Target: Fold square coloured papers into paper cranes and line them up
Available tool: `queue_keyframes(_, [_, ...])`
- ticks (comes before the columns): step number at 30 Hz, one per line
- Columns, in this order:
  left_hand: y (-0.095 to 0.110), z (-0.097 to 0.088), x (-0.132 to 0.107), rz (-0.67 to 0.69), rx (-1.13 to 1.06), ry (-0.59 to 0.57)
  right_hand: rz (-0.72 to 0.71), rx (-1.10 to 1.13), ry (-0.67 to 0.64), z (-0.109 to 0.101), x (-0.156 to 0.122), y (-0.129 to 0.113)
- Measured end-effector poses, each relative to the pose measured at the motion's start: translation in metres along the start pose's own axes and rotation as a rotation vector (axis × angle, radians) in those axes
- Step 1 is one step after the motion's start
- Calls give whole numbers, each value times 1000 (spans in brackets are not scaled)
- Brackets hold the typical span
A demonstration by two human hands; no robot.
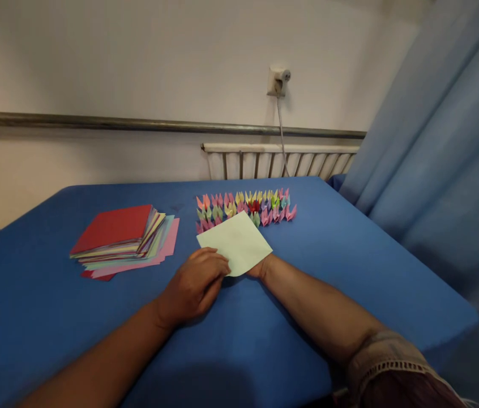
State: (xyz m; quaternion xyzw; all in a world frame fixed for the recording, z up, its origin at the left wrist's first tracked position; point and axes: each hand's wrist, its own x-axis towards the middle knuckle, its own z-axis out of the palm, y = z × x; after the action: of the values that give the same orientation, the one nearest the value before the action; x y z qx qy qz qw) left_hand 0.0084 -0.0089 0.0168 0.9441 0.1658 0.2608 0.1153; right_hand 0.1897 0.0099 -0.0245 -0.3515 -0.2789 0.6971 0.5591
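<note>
A pale green square sheet of paper (236,242) is held up off the table, tilted with one corner pointing away from me. My left hand (199,277) is closed on its near left edge, fingers curled over the paper. Under the sheet's right side lies my right hand (260,267); only the wrist and part of the palm show, and the fingers are hidden by the paper. Just beyond the sheet stand several rows of small folded paper cranes (265,207) in pink, yellow, green, red and other colours, partly covered by it.
A stack of coloured paper sheets (116,229), red on top and fanned at the right, lies on the blue table (146,351) at left. Behind are a metal rail (137,122), a radiator (265,161) and a plugged socket (277,82). A blue curtain (435,136) hangs at right.
</note>
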Motion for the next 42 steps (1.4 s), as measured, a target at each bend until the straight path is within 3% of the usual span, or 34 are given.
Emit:
queue_keyframes(6, [-9, -3, 4, -39, 3, -87, 214, 124, -259, -11, -3, -16])
queue_keyframes(11, [-5, -1, 4, -91, -4, -181, 117, 21, -265, -35, -27, -36])
queue_keyframes(15, [-3, 2, 4, -146, -59, -200, 58, -112, -228, -52, -38, -31])
queue_keyframes(18, [-7, 4, 2, -272, -169, -105, 28, -143, -163, -56, -34, -20])
queue_keyframes(26, [-30, 16, 3, -680, -477, 404, -75, -66, -78, -53, -24, -13])
queue_keyframes(30, [-28, 22, 9, -848, -734, 413, -100, -76, -74, -48, -29, -16])
queue_keyframes(33, [-23, 23, 10, -881, -854, 400, -108, -135, -100, -46, -32, -17])
queue_keyframes(37, [-23, 22, 8, -855, -925, 527, -134, -332, -101, -47, -34, -16])
queue_keyframes(39, [-26, 22, 7, -831, -901, 537, -251, -495, -22, -47, -35, -16])
queue_keyframes(42, [-31, 22, 6, -749, -697, 530, -596, -828, 51, -47, -39, -21])
